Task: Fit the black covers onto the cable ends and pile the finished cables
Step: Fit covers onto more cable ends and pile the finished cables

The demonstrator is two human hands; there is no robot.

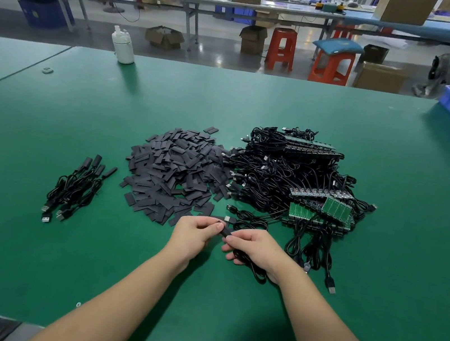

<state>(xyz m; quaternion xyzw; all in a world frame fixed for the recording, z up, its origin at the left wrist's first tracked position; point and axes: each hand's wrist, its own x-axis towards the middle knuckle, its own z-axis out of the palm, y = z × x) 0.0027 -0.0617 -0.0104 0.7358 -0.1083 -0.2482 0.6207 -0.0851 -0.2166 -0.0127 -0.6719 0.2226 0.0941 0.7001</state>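
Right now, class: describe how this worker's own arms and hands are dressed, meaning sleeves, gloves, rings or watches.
Both forearms are bare, with no sleeves in view. The left hand and the right hand wear no gloves. No ring, watch or wristband shows on either.

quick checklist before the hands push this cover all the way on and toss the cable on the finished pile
1. Cover held: ok, the left hand pinches a black cover.
2. Cable held: ok, the right hand grips the cable, its loops hanging under the palm.
3. Cable end lined up inside the cover: cannot tell, fingers hide the joint.
4. Spare covers in reach: ok, the cover heap lies just ahead.
5. Finished pile reachable: ok, it lies to the left on the green table.
6. Unfinished cables left: ok, a big tangle on the right.
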